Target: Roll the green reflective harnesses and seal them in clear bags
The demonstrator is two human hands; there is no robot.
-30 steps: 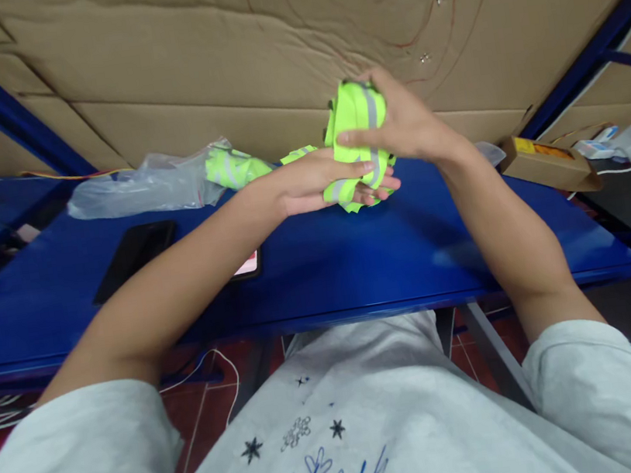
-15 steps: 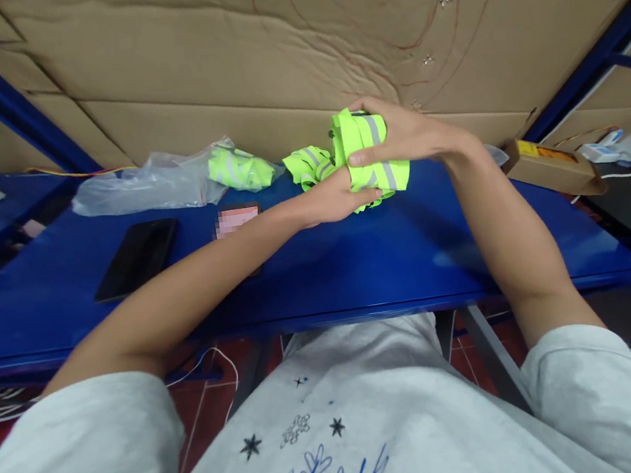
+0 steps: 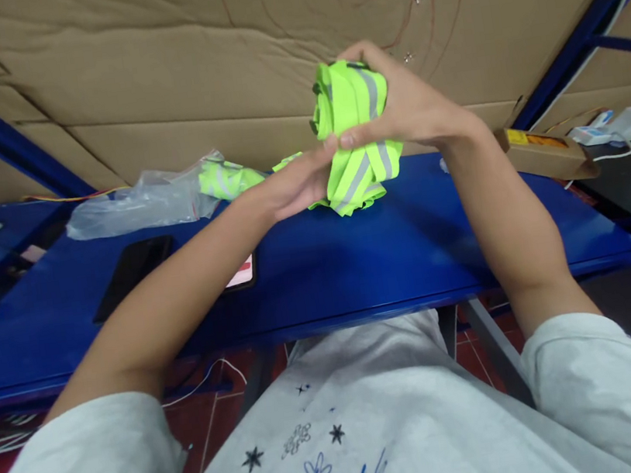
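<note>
A bright yellow-green reflective vest (image 3: 356,133) with grey stripes is bunched into a thick folded bundle, raised above the blue table. Around its upper right side wraps my right hand (image 3: 391,104), thumb across the front and fingers over the back. My left hand (image 3: 302,183) grips the left side of the bundle, its thumb tip near the right thumb and its other fingers partly hidden by the cloth. Behind my left wrist, more yellow-green fabric (image 3: 231,179) with a grey stripe lies by a clear plastic bag (image 3: 135,207); my left forearm covers part of it.
On the blue table (image 3: 412,254) lie a black phone-like device (image 3: 132,270) and a phone with a lit screen (image 3: 244,272), partly under my left forearm. An open cardboard box (image 3: 544,153) and white cables are at right. Cardboard (image 3: 181,75) walls the back.
The vest bundle has been lifted and turned more upright in my right hand. My left hand has shifted from its front to its left side. The view has tilted slightly.
</note>
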